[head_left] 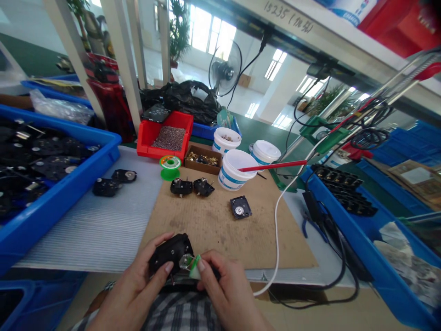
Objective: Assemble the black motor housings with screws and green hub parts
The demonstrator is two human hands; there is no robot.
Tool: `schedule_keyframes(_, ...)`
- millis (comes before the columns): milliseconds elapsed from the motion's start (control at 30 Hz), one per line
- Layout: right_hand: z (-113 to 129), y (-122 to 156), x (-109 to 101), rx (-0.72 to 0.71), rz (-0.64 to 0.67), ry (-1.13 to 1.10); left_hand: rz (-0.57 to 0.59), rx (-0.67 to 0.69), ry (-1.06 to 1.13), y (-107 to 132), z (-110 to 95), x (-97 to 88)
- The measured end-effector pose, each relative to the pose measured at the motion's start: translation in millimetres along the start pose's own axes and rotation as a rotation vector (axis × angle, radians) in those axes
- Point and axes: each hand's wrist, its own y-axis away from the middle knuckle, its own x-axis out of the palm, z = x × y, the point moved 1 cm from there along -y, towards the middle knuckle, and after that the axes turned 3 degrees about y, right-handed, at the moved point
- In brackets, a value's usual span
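Note:
My left hand is wrapped round a black plastic housing, thumb across its near side, just above my lap. A round, shiny metal-and-clear part sits at the housing's right end. There, my right hand pinches a small green-and-whitish piece between thumb and fingers, close against the shiny part. Something dark shows behind the right fingers; what it is I cannot make out. Ahead on the cardboard mat lie two similar black units with metal pins, and a square black part with a silver disc.
A blue bin of black units stands left; another blue bin is right. Behind the mat are a red tray, a solder spool and white tubs. A white cable crosses the right side, near blue-handled pliers.

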Motion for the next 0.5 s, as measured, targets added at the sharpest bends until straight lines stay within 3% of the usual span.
schedule_keyframes(500, 1.0, -0.3, 0.4, 0.018, 0.004, 0.049, 0.050, 0.005, -0.002, 0.9, 4.5, 0.5)
